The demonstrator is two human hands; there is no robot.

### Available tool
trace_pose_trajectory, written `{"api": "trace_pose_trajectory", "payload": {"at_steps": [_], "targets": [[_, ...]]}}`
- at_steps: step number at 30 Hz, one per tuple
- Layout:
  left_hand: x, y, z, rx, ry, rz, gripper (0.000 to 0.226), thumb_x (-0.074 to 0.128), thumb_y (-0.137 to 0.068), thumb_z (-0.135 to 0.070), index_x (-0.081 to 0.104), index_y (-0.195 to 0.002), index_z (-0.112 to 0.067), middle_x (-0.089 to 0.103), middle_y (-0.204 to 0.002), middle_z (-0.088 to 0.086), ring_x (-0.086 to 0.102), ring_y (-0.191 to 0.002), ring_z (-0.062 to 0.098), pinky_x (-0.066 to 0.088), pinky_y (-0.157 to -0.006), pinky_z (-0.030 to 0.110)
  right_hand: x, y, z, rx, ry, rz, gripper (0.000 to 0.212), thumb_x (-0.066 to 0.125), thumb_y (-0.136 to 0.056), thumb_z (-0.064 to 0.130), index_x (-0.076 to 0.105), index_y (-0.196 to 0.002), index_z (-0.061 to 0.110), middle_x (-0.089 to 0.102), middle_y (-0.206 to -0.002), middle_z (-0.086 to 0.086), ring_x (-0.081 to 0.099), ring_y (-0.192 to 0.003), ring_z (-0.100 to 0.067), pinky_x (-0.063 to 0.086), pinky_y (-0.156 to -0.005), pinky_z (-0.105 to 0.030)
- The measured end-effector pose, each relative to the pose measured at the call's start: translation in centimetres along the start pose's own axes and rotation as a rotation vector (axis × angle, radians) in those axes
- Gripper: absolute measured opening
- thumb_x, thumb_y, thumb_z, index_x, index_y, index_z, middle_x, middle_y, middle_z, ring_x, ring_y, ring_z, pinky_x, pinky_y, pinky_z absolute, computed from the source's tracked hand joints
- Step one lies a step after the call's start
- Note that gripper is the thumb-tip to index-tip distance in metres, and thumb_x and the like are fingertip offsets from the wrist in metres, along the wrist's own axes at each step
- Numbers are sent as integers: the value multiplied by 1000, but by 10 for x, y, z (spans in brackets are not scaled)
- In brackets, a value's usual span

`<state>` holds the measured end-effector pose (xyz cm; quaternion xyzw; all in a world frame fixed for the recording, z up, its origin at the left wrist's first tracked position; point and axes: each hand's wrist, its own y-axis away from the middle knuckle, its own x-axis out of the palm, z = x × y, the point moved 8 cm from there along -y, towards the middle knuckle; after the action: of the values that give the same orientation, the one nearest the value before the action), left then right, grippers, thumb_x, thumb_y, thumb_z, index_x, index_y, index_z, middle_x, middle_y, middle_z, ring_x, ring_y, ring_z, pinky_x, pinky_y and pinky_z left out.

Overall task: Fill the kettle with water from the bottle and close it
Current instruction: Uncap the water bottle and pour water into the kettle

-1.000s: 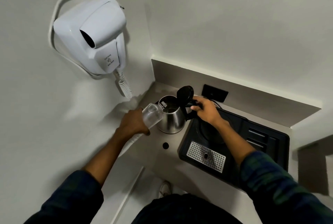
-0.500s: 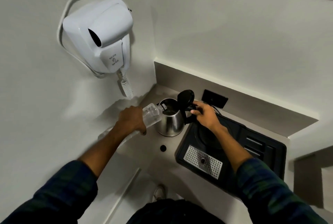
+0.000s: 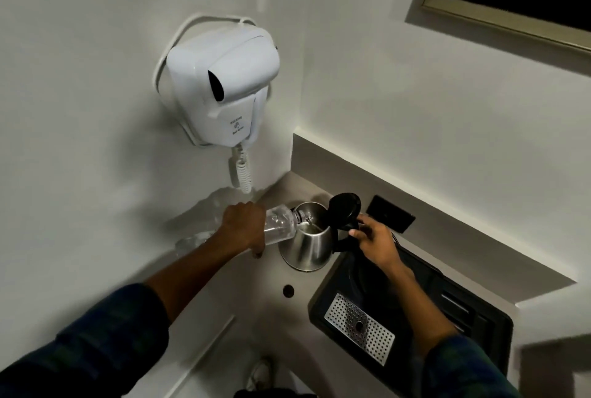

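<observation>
A steel kettle (image 3: 308, 245) stands on the counter in the corner, its black lid (image 3: 344, 209) flipped up. My left hand (image 3: 243, 226) grips a clear plastic bottle (image 3: 279, 227), tipped nearly flat with its neck over the kettle's open mouth; a thin stream of water runs in. My right hand (image 3: 374, 237) holds the kettle's black handle on the right side.
A white wall hair dryer (image 3: 224, 90) with a coiled cord hangs above left. A black tray (image 3: 415, 311) with a perforated metal drip grille (image 3: 359, 327) lies right of the kettle. A dark wall socket (image 3: 390, 213) sits behind. A small dark cap-like disc (image 3: 288, 290) lies on the counter.
The bottle's neck has moved right and tipped over the kettle's mouth, and water is now flowing. The right hand stays on the handle. The camera has tilted up.
</observation>
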<state>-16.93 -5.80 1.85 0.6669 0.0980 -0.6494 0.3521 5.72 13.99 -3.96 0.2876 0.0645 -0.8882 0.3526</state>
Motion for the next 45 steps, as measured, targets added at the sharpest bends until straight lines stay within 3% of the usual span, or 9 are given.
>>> {"api": "trace_pose_trajectory", "payload": {"at_steps": [11,19,26,31,35,38,41,45], "targets": [[11,-4,-3,15,22,4,94,95,-56,-49,54,-134,-18,69,-124,5,69,-111,25,52,-88,35,-1,4,6,1,9,-14,43,64,-95,-4,68,-134,13,71,-115,3,65,-109,-13,50,-103,-32],[18,-3,1,37,168,-56,98,96,-49,-53,54,-130,-17,69,-124,4,70,-109,27,53,-85,36,0,4,6,15,5,-8,42,64,-96,-2,67,-135,12,71,-118,1,64,-113,-15,50,-102,-32],[40,1,5,24,424,-111,107,97,-45,-52,50,-136,-20,67,-127,2,68,-112,27,53,-87,35,0,4,4,-13,3,-27,41,64,-95,-3,67,-134,10,73,-125,-9,66,-118,-21,52,-108,-45],[48,-1,4,-36,684,-202,94,95,-44,-49,56,-125,-21,71,-116,0,69,-104,24,44,-76,26,2,8,2,-24,21,-46,43,65,-96,0,64,-138,10,71,-129,-11,65,-122,-25,51,-110,-47],[63,2,14,-103,916,-334,82,94,-45,-45,59,-116,-23,69,-98,-8,64,-82,13,44,-69,20,6,14,0,-27,42,-24,54,65,-97,2,52,-149,11,63,-141,-13,58,-133,-27,45,-116,-49],[78,6,29,-183,1069,-425,73,92,-47,-38,61,-112,-23,71,-92,-8,71,-83,20,52,-74,25,8,21,-8,29,25,-69,63,69,-95,5,45,-152,13,57,-147,-12,54,-136,-24,44,-117,-45],[87,7,41,-283,1109,-457,80,95,-51,-35,60,-121,-21,76,-106,2,73,-98,30,57,-85,33,13,32,-18,81,14,-101,56,70,-94,4,49,-146,12,59,-141,-12,59,-130,-25,48,-114,-44],[95,12,45,-273,1118,-537,91,100,-52,-34,58,-131,-17,74,-118,6,71,-106,30,45,-85,23,15,55,-37,203,21,-292,31,66,-96,7,57,-125,11,69,-107,-5,69,-97,-22,58,-95,-45]]}}
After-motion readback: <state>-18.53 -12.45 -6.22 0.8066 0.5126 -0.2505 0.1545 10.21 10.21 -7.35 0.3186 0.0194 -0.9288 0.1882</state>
